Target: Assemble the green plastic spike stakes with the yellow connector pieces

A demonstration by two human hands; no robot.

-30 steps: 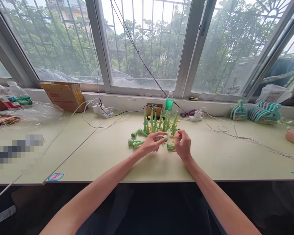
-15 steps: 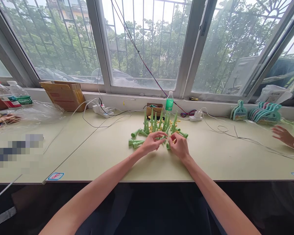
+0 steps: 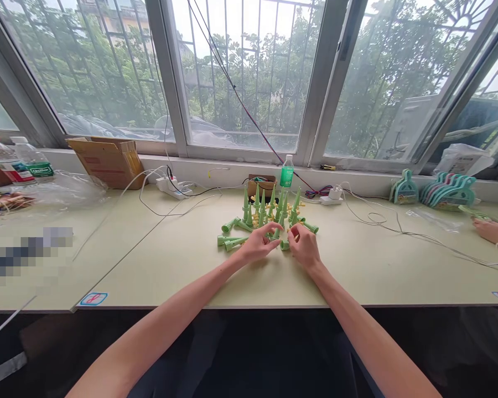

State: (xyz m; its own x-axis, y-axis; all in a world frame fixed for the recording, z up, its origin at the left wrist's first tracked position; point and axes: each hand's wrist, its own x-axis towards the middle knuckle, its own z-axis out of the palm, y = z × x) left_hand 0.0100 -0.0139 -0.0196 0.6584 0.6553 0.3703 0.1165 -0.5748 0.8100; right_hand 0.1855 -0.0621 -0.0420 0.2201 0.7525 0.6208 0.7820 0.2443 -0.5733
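Observation:
Near the middle of the table, my left hand (image 3: 258, 244) is held with thumb and forefinger apart, and I see nothing gripped between them. A green plastic cone (image 3: 279, 228) stands just beyond its fingertips. To the right, my right hand (image 3: 304, 246) is closed in a pinch; what the fingers hold, if anything, is too small and hidden to name. A green cone piece (image 3: 284, 245) lies between the two hands. Behind them several green cones (image 3: 246, 205) stand upright among small yellow pieces (image 3: 257, 216). More green cones (image 3: 232, 241) lie on their sides by my left hand.
A green-labelled bottle (image 3: 286, 172) and small open box (image 3: 262, 185) stand behind the cones. White cables and a power strip (image 3: 175, 188) run along the back. A cardboard box (image 3: 107, 160) is at left. Teal hangers (image 3: 450, 191) and another person's hand (image 3: 494, 231) are at right.
My left hand's thumb and forefinger have spread, away from the green cone at their tips. My right hand stays pinched, almost in place. The other person's hand has moved right.

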